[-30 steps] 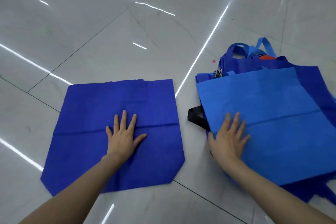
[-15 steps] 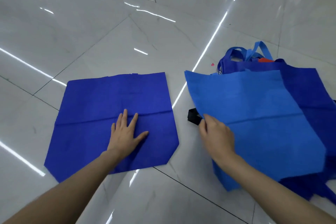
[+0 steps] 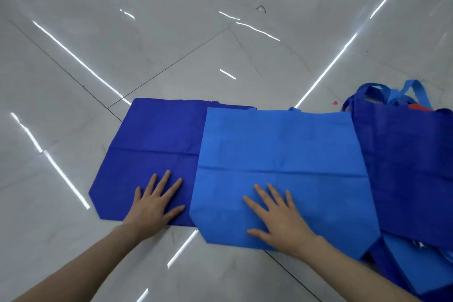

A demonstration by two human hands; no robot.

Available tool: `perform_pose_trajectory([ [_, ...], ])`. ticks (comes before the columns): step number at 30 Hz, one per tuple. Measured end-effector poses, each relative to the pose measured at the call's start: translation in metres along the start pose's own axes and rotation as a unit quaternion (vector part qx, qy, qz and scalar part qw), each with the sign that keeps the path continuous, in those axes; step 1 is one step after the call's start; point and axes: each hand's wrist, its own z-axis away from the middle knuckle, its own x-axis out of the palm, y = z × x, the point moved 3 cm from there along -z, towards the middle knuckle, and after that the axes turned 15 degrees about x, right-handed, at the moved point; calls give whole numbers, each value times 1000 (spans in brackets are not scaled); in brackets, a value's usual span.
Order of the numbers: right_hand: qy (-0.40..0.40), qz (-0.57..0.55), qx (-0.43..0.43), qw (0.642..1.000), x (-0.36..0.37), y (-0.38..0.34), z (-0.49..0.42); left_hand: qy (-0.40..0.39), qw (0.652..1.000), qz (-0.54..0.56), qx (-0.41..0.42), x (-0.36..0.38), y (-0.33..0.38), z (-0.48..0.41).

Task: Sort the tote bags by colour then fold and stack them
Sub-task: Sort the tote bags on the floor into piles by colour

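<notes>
A dark blue tote bag [image 3: 157, 144] lies flat on the floor at the left. My left hand [image 3: 154, 206] rests palm down on its near edge, fingers spread. A light blue tote bag [image 3: 282, 154] lies flat beside it and overlaps its right edge. My right hand [image 3: 279, 218] presses flat on the light blue bag's near part, fingers apart. At the right is a pile of tote bags [image 3: 411, 167], dark blue on top, with light blue handles and a bit of red showing behind.
The floor is glossy pale marble tile [image 3: 171, 44] with dark grout lines and bright light reflections. A tiny red scrap [image 3: 334, 103] lies near the pile. Open floor stretches behind and to the left of the bags.
My right hand pulled the light blue bag off the pile leftward and laid it flat, overlapping the dark blue bag. The black handle is no longer seen. My left hand stayed on the dark bag.
</notes>
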Motion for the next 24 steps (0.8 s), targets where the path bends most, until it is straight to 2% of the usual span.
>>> perform_pose_trajectory([
  [2, -13, 18, 22, 1000, 19, 7, -7, -13, 1000, -11, -19, 6, -6, 2],
  [6, 12, -13, 50, 999, -13, 1, -33, 16, 994, 46, -97, -1, -30, -12],
  [10, -43, -76, 72, 994, -31, -5, -89, 37, 981, 99, -163, -19, -60, -26],
  [14, -52, -114, 55, 991, -66, -18, -135, 118, 987, 77, -76, -35, -51, -43],
  [16, 0, -89, 86, 992, -80, -25, -150, 146, 984, 93, -49, -40, -36, -56],
  [18, 35, -115, 126, 985, -81, -37, -151, 141, 983, 110, -46, -37, -24, -68],
  [20, 11, -151, 109, 982, -63, -52, -139, 131, 986, 92, -56, -28, -19, -73],
  [22, 5, -110, 93, 990, -46, -58, -130, 132, 986, 67, -75, -19, -21, -71],
  [24, 6, -126, 125, 984, -43, -51, -139, 137, 983, 72, -97, -13, -22, -64],
])
